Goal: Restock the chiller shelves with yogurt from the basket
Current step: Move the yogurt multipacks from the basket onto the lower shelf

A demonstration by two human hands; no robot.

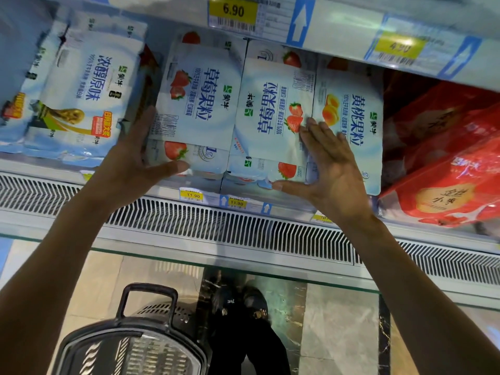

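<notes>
Seen from the head camera, both bare arms reach up from the bottom corners of the frame to the chiller shelf (32, 166) in the upper half.

The left grip (140, 158) is open. Its straight fingers lie along the left side of the left strawberry yogurt pack (200, 104), and its thumb presses the pack's lower front edge. The right grip (330, 169) is open too. Its flat fingers lie over the seam between the right strawberry yogurt pack (270, 109) and the yellow peach yogurt pack (351, 117), and its thumb stretches left under the strawberry pack's lower front edge. The two strawberry packs stand side by side and touching at centre frame, framed between the two grips.

At upper left, just beside the left grip, sit the plain yogurt packs (89, 85). At right, past the peach pack, lie the red packs (446, 163).

Yellow price tags (192, 195) line the shelf lip below the strawberry packs, and a 6.90 tag (233, 10) hangs on the shelf above. A slotted vent grille (216, 226) runs across the middle of the frame.

At lower left the dark basket (130, 345) stands on the tiled floor (338, 320), its handle (146, 290) raised. The person's dark shoes (240, 304) are just to its right.
</notes>
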